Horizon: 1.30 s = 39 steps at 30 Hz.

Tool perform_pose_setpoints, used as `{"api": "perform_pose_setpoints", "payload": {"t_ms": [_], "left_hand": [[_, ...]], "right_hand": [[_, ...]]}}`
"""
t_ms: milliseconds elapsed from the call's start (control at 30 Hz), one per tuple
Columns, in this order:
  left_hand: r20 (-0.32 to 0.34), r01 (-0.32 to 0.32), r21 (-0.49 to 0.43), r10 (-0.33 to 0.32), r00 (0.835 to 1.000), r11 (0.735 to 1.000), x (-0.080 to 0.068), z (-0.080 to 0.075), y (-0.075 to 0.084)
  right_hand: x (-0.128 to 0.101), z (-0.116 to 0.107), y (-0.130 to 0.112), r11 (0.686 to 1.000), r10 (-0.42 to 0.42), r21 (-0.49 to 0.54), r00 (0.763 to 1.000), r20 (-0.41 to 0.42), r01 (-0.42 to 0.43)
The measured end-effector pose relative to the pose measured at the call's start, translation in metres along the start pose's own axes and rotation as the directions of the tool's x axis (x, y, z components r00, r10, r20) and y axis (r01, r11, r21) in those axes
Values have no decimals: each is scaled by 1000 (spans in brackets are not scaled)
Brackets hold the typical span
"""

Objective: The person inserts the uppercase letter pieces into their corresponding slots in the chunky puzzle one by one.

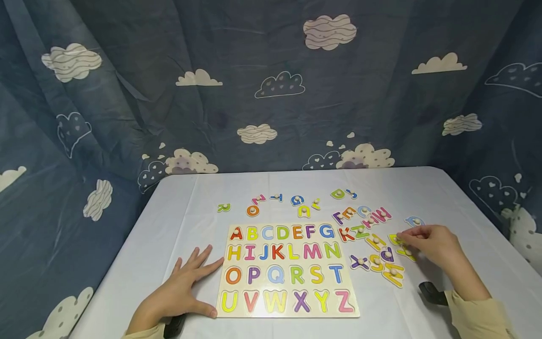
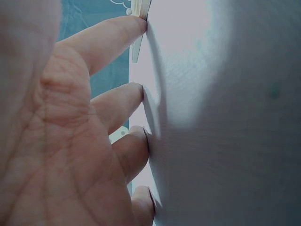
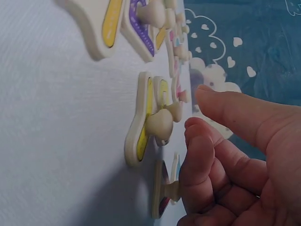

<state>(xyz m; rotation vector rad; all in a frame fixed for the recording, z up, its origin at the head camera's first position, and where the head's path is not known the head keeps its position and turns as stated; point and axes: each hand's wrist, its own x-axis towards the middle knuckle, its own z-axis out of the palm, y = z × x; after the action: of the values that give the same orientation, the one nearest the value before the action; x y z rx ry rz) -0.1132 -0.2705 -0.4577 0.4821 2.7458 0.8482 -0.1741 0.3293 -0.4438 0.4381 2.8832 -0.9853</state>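
Left hand [image 1: 182, 289] flat on desk [image 1: 178, 207], fingers spread and straight, fingertips [image 2: 137, 22] just beside left edge of alphabet puzzle board [image 1: 288, 269]; holding nothing. In left wrist view only palm, four fingers and pale cloth; sliver of board edge at top, rest cut off

Right hand [image 1: 436, 245] over loose letter pieces [image 1: 377, 245] right of board, fingers curled, tips at knob of a yellow letter piece [image 1: 395, 239]. Cannot tell from head view whether pinched or just touched; which letter also unreadable, partly under fingers. Right wrist view: fingers [image 3: 202, 155] bent close to a small peg knob at bottom of frame, index extended above; contact with knob looks likely but not certain. Yellow piece with knob [image 3: 146, 122] just beside fingers, apart from them

Board lies mid-desk, near front edge, all slots showing printed letters A to Z, no knobs visible on them. Loose pieces in two groups: cluster right of board, several overlapping and hard to read; row beyond board's far edge, including green R [image 1: 223, 207] and orange O [image 1: 252, 210], well apart from both hands

Dark strap objects at both wrists [image 1: 433, 293], partly hidden by sleeves, cut off at frame bottom. Blue cloud-print curtain [image 1: 271, 84] behind and around desk
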Motion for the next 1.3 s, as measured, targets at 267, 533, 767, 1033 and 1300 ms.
{"api": "perform_pose_setpoints", "payload": {"t_ms": [267, 533, 767, 1033, 1300], "left_hand": [[-5, 1, 5, -1, 1000, 1000, 0, 0, -1], [-5, 5, -2, -5, 1000, 1000, -1, 0, 0], [-6, 0, 0, 0, 1000, 1000, -1, 0, 1], [-10, 1, 3, -1, 1000, 1000, -1, 0, 0], [-4, -11, -6, 11, 1000, 1000, 0, -1, -1]], "right_hand": [[3, 4, 4, 1000, -7, 0, 1000, 5, 7], [4, 10, 3, 997, -42, -58, 999, -34, 40], [5, 12, -1, 997, -62, -57, 996, -72, 58], [8, 17, -6, 995, -88, -63, 994, -69, 84], [10, 20, -9, 994, -94, -64, 993, -73, 89]]}}
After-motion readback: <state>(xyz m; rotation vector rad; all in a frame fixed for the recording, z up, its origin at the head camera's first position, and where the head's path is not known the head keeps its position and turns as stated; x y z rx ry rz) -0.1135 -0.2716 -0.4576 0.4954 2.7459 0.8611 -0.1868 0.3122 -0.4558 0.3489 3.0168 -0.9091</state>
